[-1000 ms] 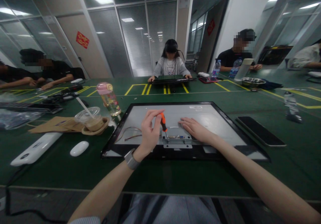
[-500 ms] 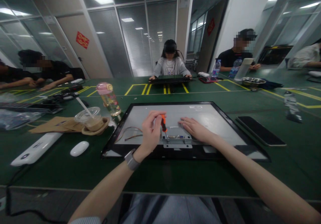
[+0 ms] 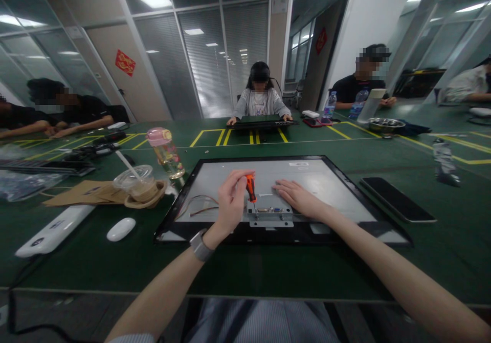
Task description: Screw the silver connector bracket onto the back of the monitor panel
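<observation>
A flat monitor panel (image 3: pixel 337 189) lies face down on the green table, grey back up, black frame around it. My left hand (image 3: pixel 230 202) pinches a small orange-handled screwdriver (image 3: pixel 250 188), held upright with its tip on the metal connector bracket (image 3: pixel 270 216) near the panel's front edge. My right hand (image 3: pixel 297 197) lies flat and open on the panel just right of the bracket, pressing it down. Thin loose wires (image 3: pixel 197 205) trail across the panel to the left of my left hand.
Left of the panel stand a pink-lidded bottle (image 3: pixel 166 152), a plastic cup with a straw (image 3: pixel 136 179), a white mouse (image 3: pixel 121 228) and a white bar-shaped device (image 3: pixel 53 230). A dark phone (image 3: pixel 397 199) lies to the right. Several people sit around the table's far side.
My left fingers have shifted around the screwdriver handle, which stays upright on the bracket. My right hand has not moved. The view has drifted slightly.
</observation>
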Motion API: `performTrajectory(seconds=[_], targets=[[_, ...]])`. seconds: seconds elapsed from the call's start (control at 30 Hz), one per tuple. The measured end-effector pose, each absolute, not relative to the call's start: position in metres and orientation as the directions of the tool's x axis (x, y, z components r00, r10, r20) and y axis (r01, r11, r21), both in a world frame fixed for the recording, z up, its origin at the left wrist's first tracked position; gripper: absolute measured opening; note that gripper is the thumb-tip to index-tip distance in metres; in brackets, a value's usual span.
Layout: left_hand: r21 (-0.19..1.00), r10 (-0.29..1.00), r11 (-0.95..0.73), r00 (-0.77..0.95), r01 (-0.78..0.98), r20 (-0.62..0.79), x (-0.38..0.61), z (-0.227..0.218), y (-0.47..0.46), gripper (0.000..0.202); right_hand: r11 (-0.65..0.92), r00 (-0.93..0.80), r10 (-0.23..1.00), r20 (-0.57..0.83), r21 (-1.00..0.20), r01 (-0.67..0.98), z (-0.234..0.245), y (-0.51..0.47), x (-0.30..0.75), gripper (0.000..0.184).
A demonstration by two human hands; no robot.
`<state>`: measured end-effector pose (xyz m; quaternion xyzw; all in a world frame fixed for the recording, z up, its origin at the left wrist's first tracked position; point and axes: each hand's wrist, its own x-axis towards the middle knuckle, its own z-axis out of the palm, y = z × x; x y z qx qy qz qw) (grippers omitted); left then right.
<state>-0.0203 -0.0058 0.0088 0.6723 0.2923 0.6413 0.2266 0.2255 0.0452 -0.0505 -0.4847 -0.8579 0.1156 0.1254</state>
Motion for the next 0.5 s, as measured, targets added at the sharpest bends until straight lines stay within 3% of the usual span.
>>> performTrajectory(seconds=[0.2, 0.5], targets=[[0.645, 0.641, -0.754, -0.072, 0.127, 0.764, -0.0183, 0.0064, -0.0019, 0.016, 0.505, -0.496, 0.861, 0.114, -0.319, 0.802, -0.0508, 0.0451, 0.2244, 0.056], [0.722, 0.724, -0.689, 0.004, 0.057, 0.690, -0.0182, 0.0081, -0.0043, 0.029, 0.492, -0.486, 0.867, 0.107, -0.332, 0.805, -0.0516, 0.0457, 0.2247, 0.060]])
